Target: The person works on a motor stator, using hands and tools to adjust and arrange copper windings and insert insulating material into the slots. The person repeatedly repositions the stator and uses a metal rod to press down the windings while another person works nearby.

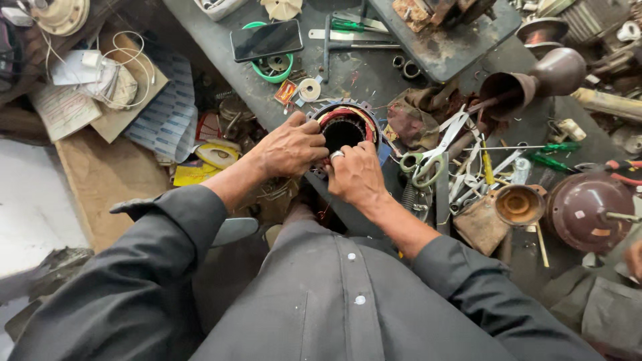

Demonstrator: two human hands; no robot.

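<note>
Both hands (291, 146) (354, 175) grip the copper-wound stator ring (346, 124).

Repair workshop, cluttered workbench (374, 73), scissors (431, 155), screwdrivers (555, 147)

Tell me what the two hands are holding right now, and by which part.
Both hands grip the round metal motor stator with red-edged copper windings at its near rim: left hand on the left side, right hand at the lower edge.
</note>
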